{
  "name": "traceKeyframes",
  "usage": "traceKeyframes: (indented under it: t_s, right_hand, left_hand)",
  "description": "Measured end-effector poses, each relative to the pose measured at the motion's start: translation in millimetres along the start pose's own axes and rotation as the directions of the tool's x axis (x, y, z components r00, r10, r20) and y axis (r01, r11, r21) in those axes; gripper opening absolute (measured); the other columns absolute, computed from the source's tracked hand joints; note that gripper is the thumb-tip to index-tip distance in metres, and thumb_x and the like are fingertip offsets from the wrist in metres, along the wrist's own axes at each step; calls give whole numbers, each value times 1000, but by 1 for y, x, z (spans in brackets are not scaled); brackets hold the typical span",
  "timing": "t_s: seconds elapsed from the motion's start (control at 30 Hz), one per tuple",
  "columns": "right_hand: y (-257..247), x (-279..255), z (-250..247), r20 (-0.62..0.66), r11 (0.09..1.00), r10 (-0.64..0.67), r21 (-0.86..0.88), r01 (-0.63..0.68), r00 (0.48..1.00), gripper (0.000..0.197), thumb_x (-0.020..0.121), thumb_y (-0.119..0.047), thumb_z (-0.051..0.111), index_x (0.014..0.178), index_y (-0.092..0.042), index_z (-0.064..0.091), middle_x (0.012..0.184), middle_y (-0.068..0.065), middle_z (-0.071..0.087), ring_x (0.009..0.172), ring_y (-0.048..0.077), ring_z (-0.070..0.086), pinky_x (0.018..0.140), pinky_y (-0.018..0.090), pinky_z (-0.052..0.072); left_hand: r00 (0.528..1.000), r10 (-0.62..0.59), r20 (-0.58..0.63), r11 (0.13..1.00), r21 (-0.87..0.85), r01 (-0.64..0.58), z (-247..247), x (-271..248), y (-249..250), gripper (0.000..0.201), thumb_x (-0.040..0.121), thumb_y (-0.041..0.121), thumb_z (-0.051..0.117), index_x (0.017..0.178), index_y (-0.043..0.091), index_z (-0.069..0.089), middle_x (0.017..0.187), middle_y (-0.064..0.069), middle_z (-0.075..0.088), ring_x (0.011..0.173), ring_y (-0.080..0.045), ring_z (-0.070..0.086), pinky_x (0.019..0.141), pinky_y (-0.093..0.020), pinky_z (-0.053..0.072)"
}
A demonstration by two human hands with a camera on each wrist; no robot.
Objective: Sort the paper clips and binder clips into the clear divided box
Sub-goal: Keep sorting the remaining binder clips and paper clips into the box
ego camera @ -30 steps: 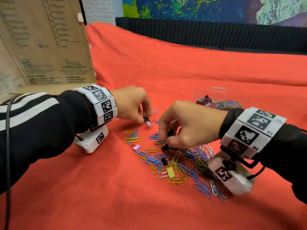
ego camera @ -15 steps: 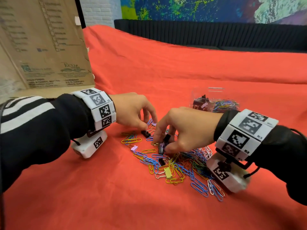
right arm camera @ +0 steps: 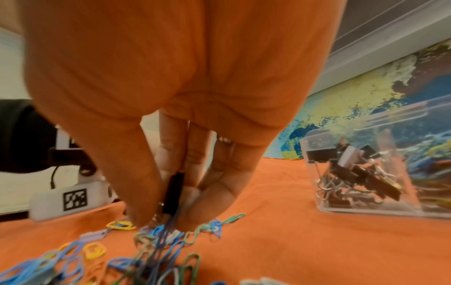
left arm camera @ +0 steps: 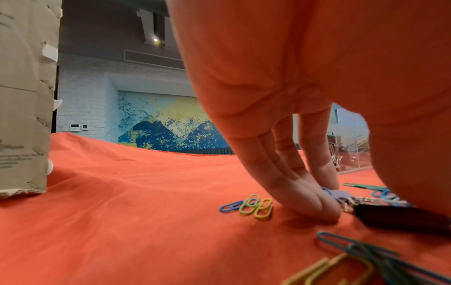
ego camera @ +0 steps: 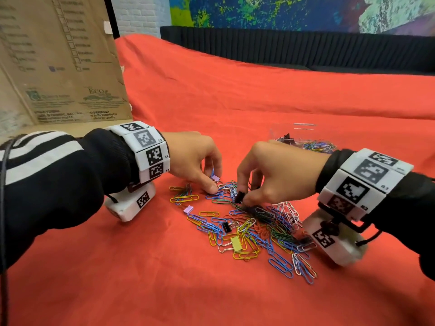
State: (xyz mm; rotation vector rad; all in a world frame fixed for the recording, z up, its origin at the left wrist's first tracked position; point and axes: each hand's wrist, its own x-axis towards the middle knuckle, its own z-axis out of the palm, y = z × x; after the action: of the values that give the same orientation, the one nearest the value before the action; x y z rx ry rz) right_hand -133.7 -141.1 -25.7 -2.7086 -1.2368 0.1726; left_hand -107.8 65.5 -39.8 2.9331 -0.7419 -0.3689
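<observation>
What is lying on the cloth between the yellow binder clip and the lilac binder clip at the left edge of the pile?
In the head view, between the yellow binder clip and the lilac binder clip lie loose paper clips, mostly blue and yellow. A black binder clip sits just right of that stretch.

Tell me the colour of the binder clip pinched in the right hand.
Black: the binder clip in the right hand, best seen from the right wrist.

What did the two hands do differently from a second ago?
The left hand slid toward the pile, and its fingers now reach a lilac binder clip; whether they grip it is unclear. The right hand dipped lower and still pinches a black binder clip at the pile's edge. The paper clip pile, yellow binder clip and clear divided box stayed put.
</observation>
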Motion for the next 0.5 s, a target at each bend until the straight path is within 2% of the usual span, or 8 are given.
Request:
traceKeyframes:
  t_s: [0.17, 0.23, 0.5]
  right_hand:
    - [11, -3, -6, 3, 996, 58, 66, -58, 998, 8, 72, -30, 83, 78, -28, 78, 61, -12, 70, 57, -4, 61, 52, 5, 38]
    - [16, -4, -8, 6, 994, 80, 74, -80, 997, 6, 74, -27, 81, 78, -25, 78, 61, -11, 71, 55, -5, 61, 53, 3, 37]
    - [37, -6, -10, 3, 980, 161, 121, -160, 987, 7, 74, -19, 77, 76, -26, 77, 62, -9, 72, 56, 0, 64, 52, 14, 45]
  left_hand:
    - [998, -28, 60, 997, -64, 32, -1, 0, 5, 32, 70, 41, 80, 96, 28, 65, 79, 9, 74, 66, -4, 70, 73, -25, 55]
    - [998, -37, 43, 999, -38, 39, -1, -1, 7, 31, 67, 33, 80, 93, 28, 64, 79, 9, 74, 64, -3, 68, 72, -25, 56]
    - [999, -37, -18, 998, 42, 38, -2, -11, 14, 17, 64, 33, 75, 78, 28, 69, 74, 14, 70, 65, 4, 63, 72, -27, 56]
